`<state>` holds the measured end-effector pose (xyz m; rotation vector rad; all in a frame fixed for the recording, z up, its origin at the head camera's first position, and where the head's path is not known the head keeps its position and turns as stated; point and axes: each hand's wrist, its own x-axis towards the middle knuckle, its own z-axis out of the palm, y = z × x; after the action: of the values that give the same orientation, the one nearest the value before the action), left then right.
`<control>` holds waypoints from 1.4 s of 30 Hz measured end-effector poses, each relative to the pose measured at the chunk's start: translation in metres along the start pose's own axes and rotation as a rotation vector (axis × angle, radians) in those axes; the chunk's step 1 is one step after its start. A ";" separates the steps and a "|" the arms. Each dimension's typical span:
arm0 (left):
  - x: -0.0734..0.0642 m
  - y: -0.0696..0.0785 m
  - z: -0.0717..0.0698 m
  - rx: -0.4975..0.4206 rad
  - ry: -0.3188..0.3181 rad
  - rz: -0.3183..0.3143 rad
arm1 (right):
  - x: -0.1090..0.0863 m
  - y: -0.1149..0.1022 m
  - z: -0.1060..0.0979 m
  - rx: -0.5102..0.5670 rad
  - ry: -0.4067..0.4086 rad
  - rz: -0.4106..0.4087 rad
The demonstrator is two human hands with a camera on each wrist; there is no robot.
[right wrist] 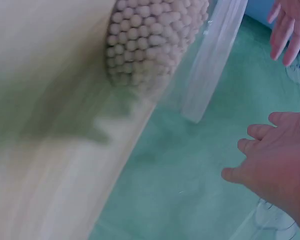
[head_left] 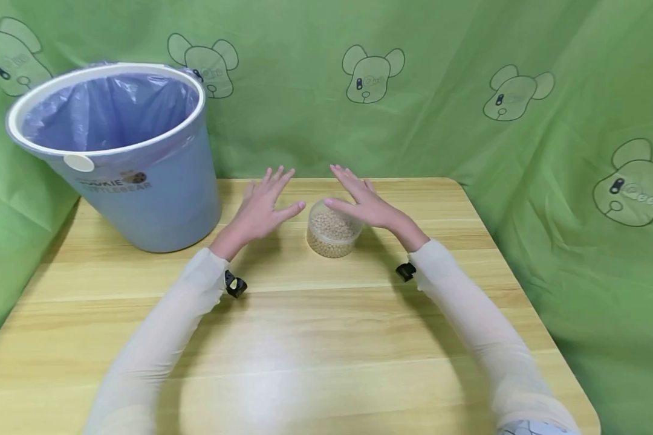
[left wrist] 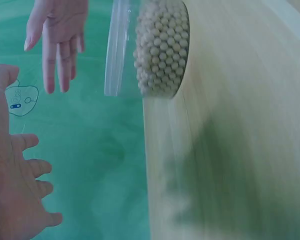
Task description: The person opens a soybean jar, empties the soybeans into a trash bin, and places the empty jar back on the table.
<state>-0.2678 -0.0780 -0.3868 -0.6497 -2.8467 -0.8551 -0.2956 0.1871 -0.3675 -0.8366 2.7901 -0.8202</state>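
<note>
A clear round plastic jar (head_left: 333, 232) with a transparent lid stands upright on the table, partly filled with small beige beads (left wrist: 162, 50). Left of the jar, my left hand (head_left: 261, 208) is raised with its fingers spread and nothing in its grasp. My right hand (head_left: 367, 202) hovers at the jar's upper right, fingers extended, its thumb overlapping the lid in the head view. In the right wrist view the lid (right wrist: 215, 60) faces the side where the right hand's fingers reach out. Both palms are turned toward the jar and down.
A blue bin (head_left: 163, 193) with a white rim and a bluish liner bag stands at the back left of the wooden table (head_left: 283, 338). Green cloth (head_left: 441, 133) printed with bear outlines hangs behind and at the sides. Each wrist carries a small black camera.
</note>
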 end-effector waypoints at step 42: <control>0.012 0.009 0.079 -1.059 -0.218 -0.177 | -0.030 0.066 0.035 0.856 -0.239 0.144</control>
<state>-0.2724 -0.0236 -0.4462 -0.5640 -2.4302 -2.4760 -0.2927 0.2331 -0.4332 -0.5116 1.9444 -1.5686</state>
